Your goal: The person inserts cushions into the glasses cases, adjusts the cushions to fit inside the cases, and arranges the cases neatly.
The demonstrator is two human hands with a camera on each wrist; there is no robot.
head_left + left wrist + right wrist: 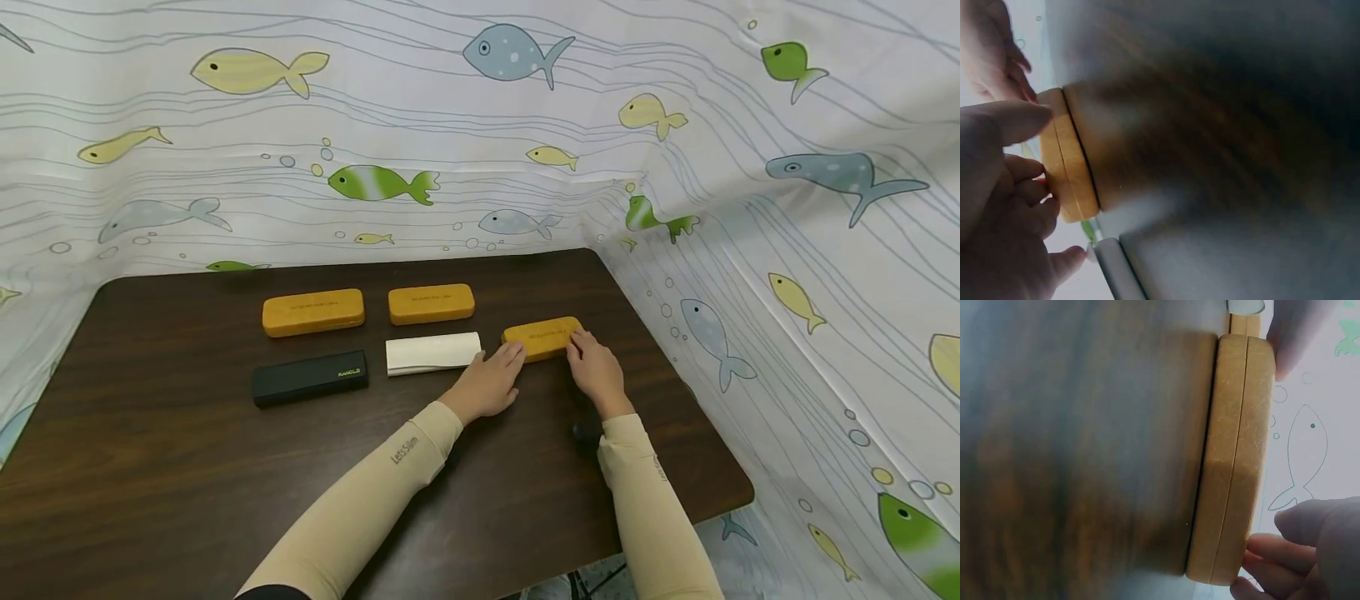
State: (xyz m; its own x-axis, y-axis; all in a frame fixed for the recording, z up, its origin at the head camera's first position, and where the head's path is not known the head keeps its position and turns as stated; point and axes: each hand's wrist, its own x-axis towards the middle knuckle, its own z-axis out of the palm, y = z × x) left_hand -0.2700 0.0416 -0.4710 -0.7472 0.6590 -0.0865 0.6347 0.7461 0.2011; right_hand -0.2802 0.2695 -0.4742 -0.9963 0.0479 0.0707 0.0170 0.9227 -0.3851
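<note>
An orange-yellow hard glasses case (542,337) lies lengthwise on the dark table, with one hand at each end. My left hand (491,382) rests its fingers on the case's left end. In the left wrist view its thumb (1025,119) overlaps the edge of the case (1067,165). My right hand (597,371) touches the right end with its fingers. The right wrist view shows the lid seam along the closed case (1230,456), and the right thumb (1304,520) stands apart from it.
Two similar orange-yellow cases (313,313) lie in a back row on the brown table (187,467). In front are a long black case (311,378) and a white flat case (432,353) beside my left hand. A fish-print curtain (420,125) borders the table's back and right.
</note>
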